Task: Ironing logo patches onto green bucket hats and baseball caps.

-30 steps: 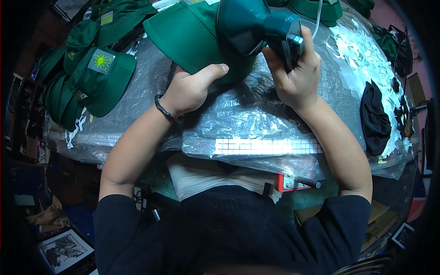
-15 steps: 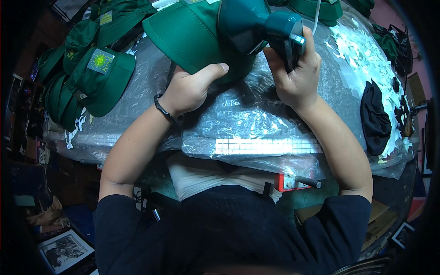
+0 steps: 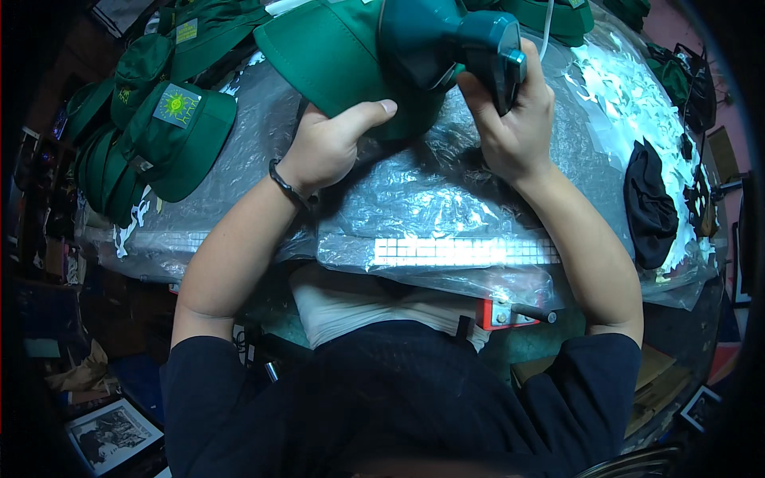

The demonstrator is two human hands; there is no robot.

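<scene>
My left hand (image 3: 327, 147) grips a green brimmed hat (image 3: 323, 48) by its lower edge, thumb lying on top. My right hand (image 3: 518, 127) is closed round the handle of a teal handheld appliance (image 3: 418, 32), apparently a garment steamer, whose wide head is against or just above the hat's right part; whether they touch I cannot tell. A white cord (image 3: 547, 28) runs upward behind it. Both hands are over a plastic-covered padded table (image 3: 430, 199). The crown of the held hat is partly hidden by the appliance and the frame's top edge.
Piled green hats with patches (image 3: 183, 135) sit at the left, more (image 3: 550, 16) at top right. White scraps (image 3: 606, 95) and a crumpled black cloth (image 3: 649, 207) lie along the right. A red metal fitting with a black handle (image 3: 510, 313) juts below the table's near edge.
Both hands, with the hat and appliance, have shifted slightly upward, the right hand also a little to the left. The grips look the same.
</scene>
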